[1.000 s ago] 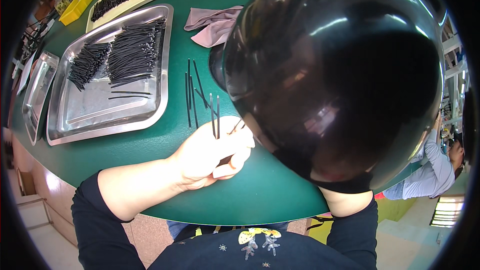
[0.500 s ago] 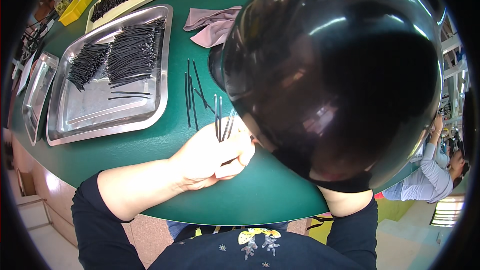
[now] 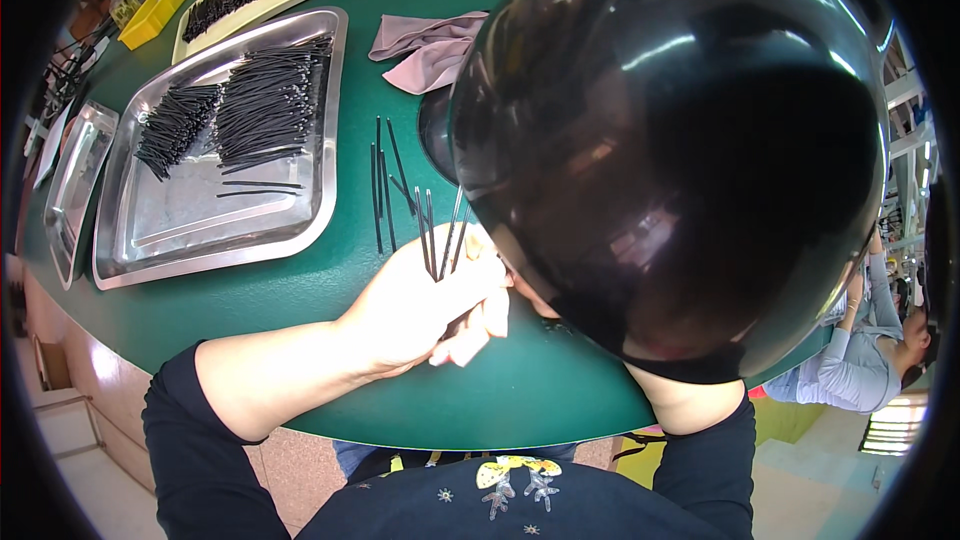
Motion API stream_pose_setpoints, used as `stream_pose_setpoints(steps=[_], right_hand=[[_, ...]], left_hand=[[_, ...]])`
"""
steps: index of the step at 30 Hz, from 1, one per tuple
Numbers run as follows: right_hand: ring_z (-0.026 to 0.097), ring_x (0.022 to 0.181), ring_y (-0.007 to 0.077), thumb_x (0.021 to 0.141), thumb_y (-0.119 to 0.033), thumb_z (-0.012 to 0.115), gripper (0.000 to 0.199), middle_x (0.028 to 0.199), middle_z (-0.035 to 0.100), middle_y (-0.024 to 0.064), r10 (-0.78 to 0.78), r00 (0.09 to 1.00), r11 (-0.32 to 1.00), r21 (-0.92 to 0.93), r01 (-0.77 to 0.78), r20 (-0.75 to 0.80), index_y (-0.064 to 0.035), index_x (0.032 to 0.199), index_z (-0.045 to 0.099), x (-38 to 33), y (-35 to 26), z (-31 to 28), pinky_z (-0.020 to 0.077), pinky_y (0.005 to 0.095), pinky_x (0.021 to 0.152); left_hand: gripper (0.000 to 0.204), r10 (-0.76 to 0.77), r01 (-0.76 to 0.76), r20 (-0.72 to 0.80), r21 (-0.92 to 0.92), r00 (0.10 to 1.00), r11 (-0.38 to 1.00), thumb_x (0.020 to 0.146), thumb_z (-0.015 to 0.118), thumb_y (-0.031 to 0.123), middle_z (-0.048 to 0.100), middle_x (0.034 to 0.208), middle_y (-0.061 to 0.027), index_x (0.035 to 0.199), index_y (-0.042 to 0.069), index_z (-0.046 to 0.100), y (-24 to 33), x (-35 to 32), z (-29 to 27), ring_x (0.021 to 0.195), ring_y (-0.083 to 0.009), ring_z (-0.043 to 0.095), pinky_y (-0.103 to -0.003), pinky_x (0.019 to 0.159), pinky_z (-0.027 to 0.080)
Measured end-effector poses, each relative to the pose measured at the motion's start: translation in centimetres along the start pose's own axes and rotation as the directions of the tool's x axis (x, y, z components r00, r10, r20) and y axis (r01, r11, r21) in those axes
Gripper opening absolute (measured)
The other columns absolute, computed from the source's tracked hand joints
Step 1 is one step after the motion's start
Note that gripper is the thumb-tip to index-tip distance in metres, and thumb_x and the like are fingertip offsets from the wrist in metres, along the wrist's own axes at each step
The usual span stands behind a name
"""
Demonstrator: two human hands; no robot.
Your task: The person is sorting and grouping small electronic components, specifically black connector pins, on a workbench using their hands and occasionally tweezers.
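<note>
My left hand (image 3: pixel 425 300) is closed around several thin black rods (image 3: pixel 432 235) with pale tips, which fan upward from its fingers. Close to its fingertips, a small part of my right hand (image 3: pixel 530 292) shows at the edge of a large glossy black dome (image 3: pixel 680 170). That dome hides the rest of the hand, so what its fingers hold cannot be seen. Just beyond my left hand, several loose black rods (image 3: pixel 384 190) lie on the green table (image 3: pixel 390 410).
A metal tray (image 3: pixel 215 265) on the left holds piles of black rods (image 3: pixel 265 105). Behind it are a cream tray (image 3: pixel 270 8) of similar pieces and a yellow bin (image 3: pixel 160 8). A narrow clear tray (image 3: pixel 75 190), a pinkish cloth (image 3: pixel 425 50) and a person (image 3: pixel 850 360) at right are also in view.
The rods in my left hand have shifted slightly left and spread apart, and its fingers have moved a little. More of my right fingers shows beside the dome. The person at right has moved.
</note>
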State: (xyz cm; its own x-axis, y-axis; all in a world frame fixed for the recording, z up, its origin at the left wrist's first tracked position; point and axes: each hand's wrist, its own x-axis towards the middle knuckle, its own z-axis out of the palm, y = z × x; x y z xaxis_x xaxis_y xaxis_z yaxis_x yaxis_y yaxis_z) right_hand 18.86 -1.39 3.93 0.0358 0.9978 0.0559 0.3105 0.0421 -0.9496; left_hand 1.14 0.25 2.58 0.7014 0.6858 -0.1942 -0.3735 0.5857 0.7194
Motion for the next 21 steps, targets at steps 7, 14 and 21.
stream_pose_setpoints(steps=[7,14,21], right_hand=[[0.037,0.066,0.0138,0.085,-0.012,0.036,0.011,0.071,0.04,0.0042,0.017,1.0,0.999,0.028,-0.017,0.011,-0.0047,0.078,0.039,0.1,-0.1,0.8,0.0288,0.0255,0.061],[0.037,0.065,0.0136,0.085,-0.012,0.036,0.012,0.069,0.04,0.0041,0.038,0.999,0.998,0.058,-0.039,0.02,-0.0046,0.077,0.04,0.1,0.1,1.2,0.0292,0.0253,0.06],[0.037,0.063,0.0134,0.085,-0.011,0.035,0.013,0.068,0.04,0.0039,0.056,0.998,0.995,0.086,-0.058,0.025,-0.0045,0.076,0.04,0.6,0.2,1.6,0.0295,0.025,0.059]], left_hand=[[0.023,-0.08,0.075,0.086,0.059,0.993,0.995,0.089,0.039,0.02,0.057,0.068,-0.0137,0.089,-0.001,0.048,-0.2,0.0,0.1,0.052,-0.0168,0.057,-0.022,0.041,0.043],[0.023,-0.29,0.253,0.128,0.248,0.948,0.935,0.089,0.039,0.022,0.055,0.063,-0.0071,0.092,0.002,0.05,-0.1,-0.1,0.1,0.043,-0.0061,0.044,-0.017,0.038,0.034],[0.012,-0.062,0.064,0.062,-0.031,0.996,0.997,0.086,0.047,0.018,0.049,0.059,-0.0034,0.082,0.008,0.046,-0.9,-0.2,-0.6,0.042,-0.0054,0.038,-0.017,0.038,0.029]])
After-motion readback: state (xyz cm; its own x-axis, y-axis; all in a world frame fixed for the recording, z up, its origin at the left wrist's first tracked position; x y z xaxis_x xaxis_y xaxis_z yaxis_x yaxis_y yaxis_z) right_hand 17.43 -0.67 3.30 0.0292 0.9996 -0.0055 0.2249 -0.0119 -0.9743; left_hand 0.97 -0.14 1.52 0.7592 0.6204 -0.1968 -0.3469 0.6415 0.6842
